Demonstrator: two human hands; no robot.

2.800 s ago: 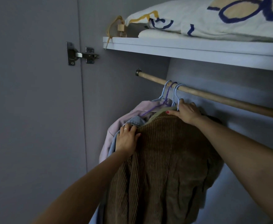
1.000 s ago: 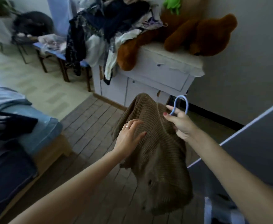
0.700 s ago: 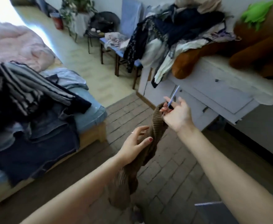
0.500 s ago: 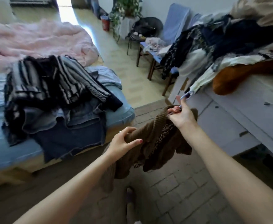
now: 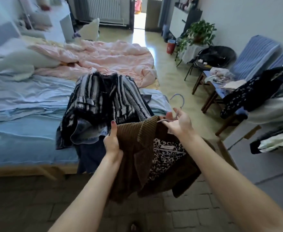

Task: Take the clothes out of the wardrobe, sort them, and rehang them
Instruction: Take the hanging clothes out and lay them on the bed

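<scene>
You're in a home bedroom: an unmade bed (image 5: 20,124) with pink duvet (image 5: 107,61), a radiator (image 5: 104,9), and clothes-strewn chairs (image 5: 247,67).

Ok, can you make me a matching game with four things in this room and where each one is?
Things:
1. brown corduroy jacket
2. striped clothes pile
3. potted plant
4. pink blanket

Places:
A. far end of the bed
B. held in both hands
C. near edge of the bed
D. small covered table by the right wall

Pairs: 1-B, 2-C, 3-D, 4-A
</scene>
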